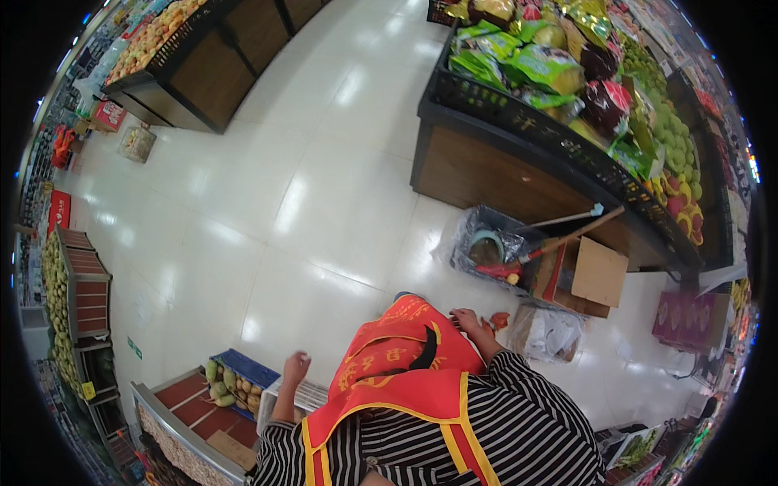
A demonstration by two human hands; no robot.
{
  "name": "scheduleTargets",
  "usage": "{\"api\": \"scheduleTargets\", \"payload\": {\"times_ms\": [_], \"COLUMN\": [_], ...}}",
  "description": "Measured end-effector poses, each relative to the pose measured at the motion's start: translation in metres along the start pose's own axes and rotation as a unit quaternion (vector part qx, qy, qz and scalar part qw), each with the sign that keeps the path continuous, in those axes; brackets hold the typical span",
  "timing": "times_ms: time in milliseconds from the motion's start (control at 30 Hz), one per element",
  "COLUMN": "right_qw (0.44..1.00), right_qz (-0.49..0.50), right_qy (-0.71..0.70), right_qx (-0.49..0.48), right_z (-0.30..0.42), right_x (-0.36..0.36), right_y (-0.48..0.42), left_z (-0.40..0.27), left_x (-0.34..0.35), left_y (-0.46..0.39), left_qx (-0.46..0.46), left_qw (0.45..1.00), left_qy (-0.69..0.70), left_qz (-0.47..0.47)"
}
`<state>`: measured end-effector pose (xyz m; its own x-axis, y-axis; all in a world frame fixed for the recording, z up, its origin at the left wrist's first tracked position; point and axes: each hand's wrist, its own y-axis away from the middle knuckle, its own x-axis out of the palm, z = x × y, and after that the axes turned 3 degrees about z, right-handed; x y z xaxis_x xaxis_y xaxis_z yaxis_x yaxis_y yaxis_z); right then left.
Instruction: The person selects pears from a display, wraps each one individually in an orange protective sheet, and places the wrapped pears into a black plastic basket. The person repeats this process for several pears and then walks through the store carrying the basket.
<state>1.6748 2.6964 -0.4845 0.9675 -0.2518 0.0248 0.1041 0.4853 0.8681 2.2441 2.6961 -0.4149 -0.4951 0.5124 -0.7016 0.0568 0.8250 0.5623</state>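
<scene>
My left hand (297, 367) hangs at the left side of my body, its fingers loosely curled, just above a white plastic crate (310, 395). Beside that crate, a blue crate (243, 367) holds green and tan oblong produce. My right hand (465, 320) is at the right edge of my red apron (404, 346); its fingers are partly bent and I see nothing in it. An orange-red scrap (499, 320) lies near it on the floor. Farther ahead on the right stands a bin (457, 258) lined with clear plastic, with long handles leaning out of it.
An open cardboard box (598, 270) and a plastic-lined box (535, 334) stand to the right. A display stand (486, 170) with bagged fruit is ahead right, another fruit stand (206, 79) ahead left. Shelving (88, 285) with green produce is at left. Glossy floor tiles (304, 231) run between.
</scene>
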Motion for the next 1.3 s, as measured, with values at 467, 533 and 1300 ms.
{"api": "scheduleTargets", "payload": {"times_ms": [467,533,1300], "right_qw": [0.958,0.955,0.873], "right_qz": [-0.092,-0.041,-0.119], "right_qy": [0.222,0.228,0.471], "right_qx": [-0.154,-0.183,-0.043], "right_z": [0.295,0.372,0.651], "right_x": [0.133,0.188,0.252], "right_y": [-0.192,-0.221,-0.410], "left_z": [-0.096,-0.038,-0.232], "left_x": [-0.245,-0.243,-0.659], "left_y": [-0.298,-0.305,-1.021], "left_qx": [0.064,-0.001,0.101], "left_qw": [0.997,0.999,0.994], "left_qy": [-0.041,-0.048,-0.027], "left_qz": [-0.016,0.000,-0.021]}}
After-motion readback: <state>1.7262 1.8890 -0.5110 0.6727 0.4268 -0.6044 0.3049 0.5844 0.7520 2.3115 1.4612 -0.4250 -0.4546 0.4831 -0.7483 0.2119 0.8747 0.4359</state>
